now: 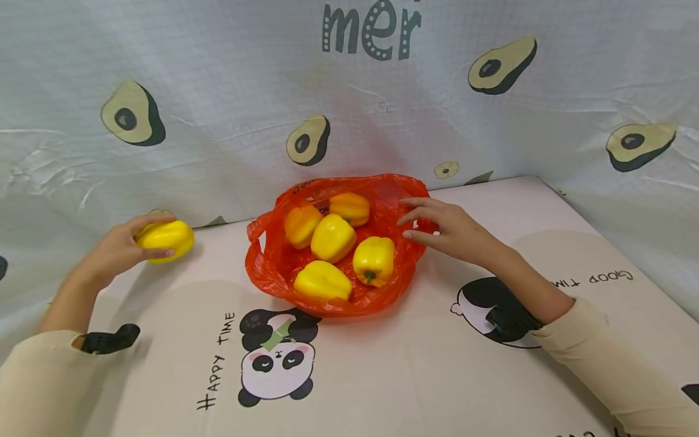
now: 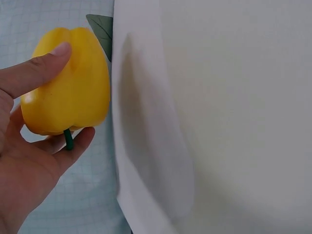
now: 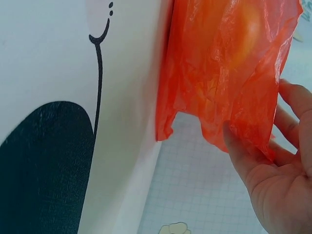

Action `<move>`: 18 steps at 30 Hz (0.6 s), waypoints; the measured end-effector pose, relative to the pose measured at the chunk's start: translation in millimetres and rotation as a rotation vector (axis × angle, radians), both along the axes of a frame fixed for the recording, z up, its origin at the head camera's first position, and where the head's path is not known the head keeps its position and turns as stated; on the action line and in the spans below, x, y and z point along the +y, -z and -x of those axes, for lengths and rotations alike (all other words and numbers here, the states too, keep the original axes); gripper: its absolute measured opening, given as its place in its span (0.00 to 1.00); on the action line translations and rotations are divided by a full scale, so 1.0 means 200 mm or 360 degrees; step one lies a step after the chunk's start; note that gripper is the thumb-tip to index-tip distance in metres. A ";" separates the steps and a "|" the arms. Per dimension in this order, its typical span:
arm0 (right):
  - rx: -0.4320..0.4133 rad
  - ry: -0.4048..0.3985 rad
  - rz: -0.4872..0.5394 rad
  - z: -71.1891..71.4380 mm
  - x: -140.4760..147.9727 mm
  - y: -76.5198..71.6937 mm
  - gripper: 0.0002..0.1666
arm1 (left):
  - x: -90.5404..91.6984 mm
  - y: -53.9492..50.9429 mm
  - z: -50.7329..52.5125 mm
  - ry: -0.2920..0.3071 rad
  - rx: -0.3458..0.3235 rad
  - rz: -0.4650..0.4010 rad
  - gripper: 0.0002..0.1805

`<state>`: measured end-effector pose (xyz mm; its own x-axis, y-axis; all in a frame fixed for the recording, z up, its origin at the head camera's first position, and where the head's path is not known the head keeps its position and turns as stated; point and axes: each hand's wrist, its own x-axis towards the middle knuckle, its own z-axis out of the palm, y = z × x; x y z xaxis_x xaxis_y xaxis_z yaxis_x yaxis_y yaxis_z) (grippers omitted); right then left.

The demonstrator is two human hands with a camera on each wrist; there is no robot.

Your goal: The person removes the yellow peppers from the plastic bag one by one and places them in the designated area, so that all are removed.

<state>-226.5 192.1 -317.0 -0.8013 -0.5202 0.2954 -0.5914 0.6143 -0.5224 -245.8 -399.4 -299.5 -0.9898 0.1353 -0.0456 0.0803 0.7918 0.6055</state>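
My left hand (image 1: pixel 121 250) grips a yellow bell pepper (image 1: pixel 173 240) above the table's far left side; in the left wrist view the thumb lies across the pepper (image 2: pixel 73 87) and its green stem points toward the fingers of the hand (image 2: pixel 36 141). A red plastic bag (image 1: pixel 327 308) stands wide open at the middle, with several yellow peppers inside, one of them (image 1: pixel 374 261) showing its stem. At the bag's right rim is my right hand (image 1: pixel 450 230); in the right wrist view the hand (image 3: pixel 273 161) holds the red film (image 3: pixel 219 97) between thumb and fingers.
The table (image 1: pixel 382 388) has a cover with panda prints and lettering. Behind it hangs a pale curtain (image 1: pixel 218 73) with avocado prints, close behind the bag and the left-hand pepper.
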 end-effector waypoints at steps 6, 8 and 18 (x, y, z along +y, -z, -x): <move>0.0000 -0.0013 -0.0007 0.00 0.00 0.00 0.16 | -0.03 0.02 0.01 -0.0047 0.0000 -0.0003 0.46; 0.0005 -0.0019 -0.0015 0.00 -0.01 0.00 0.16 | -0.04 0.03 0.01 -0.0060 0.0007 -0.0006 0.46; -0.0011 -0.0022 -0.0044 -0.01 -0.02 0.00 0.15 | -0.07 0.07 0.03 -0.0031 -0.0149 0.0056 0.45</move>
<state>-224.9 188.5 -317.4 -0.7959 -0.5391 0.2755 -0.5964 0.6203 -0.5095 -252.5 -412.6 -312.7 -0.9834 0.1128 -0.1422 0.0092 0.8135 0.5816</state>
